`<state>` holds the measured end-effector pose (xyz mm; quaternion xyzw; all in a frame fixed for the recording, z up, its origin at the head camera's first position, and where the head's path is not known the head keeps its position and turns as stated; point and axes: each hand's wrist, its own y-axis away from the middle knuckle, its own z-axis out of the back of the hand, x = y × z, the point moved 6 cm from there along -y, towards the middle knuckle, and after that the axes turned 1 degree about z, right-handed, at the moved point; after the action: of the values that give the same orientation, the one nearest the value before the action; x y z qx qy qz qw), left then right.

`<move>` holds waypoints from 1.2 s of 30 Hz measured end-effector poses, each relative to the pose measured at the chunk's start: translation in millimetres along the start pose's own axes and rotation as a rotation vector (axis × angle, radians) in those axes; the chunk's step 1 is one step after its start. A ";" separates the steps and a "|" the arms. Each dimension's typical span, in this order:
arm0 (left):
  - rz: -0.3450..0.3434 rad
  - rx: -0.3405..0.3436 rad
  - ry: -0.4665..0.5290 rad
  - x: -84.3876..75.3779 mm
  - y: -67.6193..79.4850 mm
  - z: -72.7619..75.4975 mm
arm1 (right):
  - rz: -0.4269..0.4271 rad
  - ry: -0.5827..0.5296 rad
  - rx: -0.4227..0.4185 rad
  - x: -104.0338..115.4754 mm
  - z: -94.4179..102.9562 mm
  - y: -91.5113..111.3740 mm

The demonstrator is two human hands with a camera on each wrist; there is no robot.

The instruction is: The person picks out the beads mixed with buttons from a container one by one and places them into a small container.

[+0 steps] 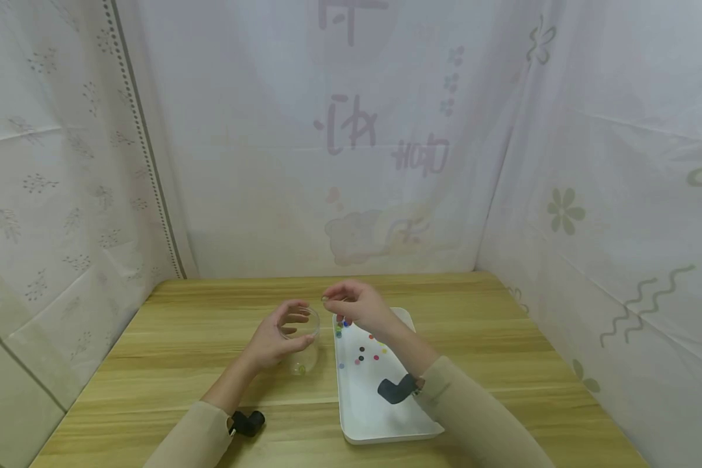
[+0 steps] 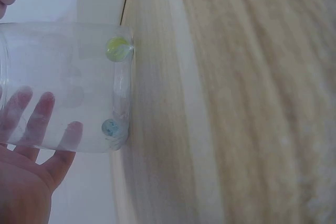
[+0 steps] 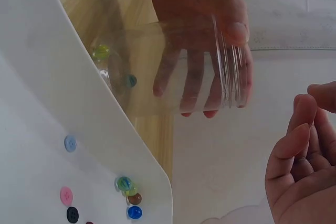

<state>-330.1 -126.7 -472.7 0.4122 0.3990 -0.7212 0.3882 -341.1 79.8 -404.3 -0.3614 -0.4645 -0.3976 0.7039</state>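
Note:
A clear plastic jar (image 1: 304, 354) stands upright on the table, its mouth uncovered. My left hand (image 1: 277, 335) grips it near the rim, fingers and thumb curled around the wall. On the jar's bottom lie a yellow-green marble (image 2: 119, 49) and a blue marble (image 2: 111, 127). Up and to the right of the jar's mouth, my right hand (image 1: 357, 304) pinches a small round marble (image 1: 324, 298) between thumb and fingertips; its colour is hard to make out. In the right wrist view, the fingers of the right hand (image 3: 302, 161) hide the pinched marble.
A white tray (image 1: 357, 416) lies right of the jar, partly under my right forearm. Inside are buttons, including a light blue button (image 3: 70, 143), a pink button (image 3: 66, 195) and a black button (image 3: 72, 214), plus several marbles, one a blue marble (image 3: 135, 212). Printed curtains surround the wooden table (image 1: 210, 312).

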 end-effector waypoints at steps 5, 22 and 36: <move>0.004 0.005 -0.002 0.8 0.4 0.1 | -0.007 -0.031 0.021 0.9 -8.3 -3.1; 0.021 -0.010 -0.015 0.3 0.6 0.5 | 0.002 0.013 0.060 2.3 -29.1 -15.3; 0.006 -0.005 -0.020 0.7 0.9 0.3 | 0.032 0.040 0.061 8.1 -36.3 -17.1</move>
<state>-329.6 -127.5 -473.4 0.4053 0.3956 -0.7231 0.3955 -341.0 38.9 -405.4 -0.3393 -0.4564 -0.3790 0.7301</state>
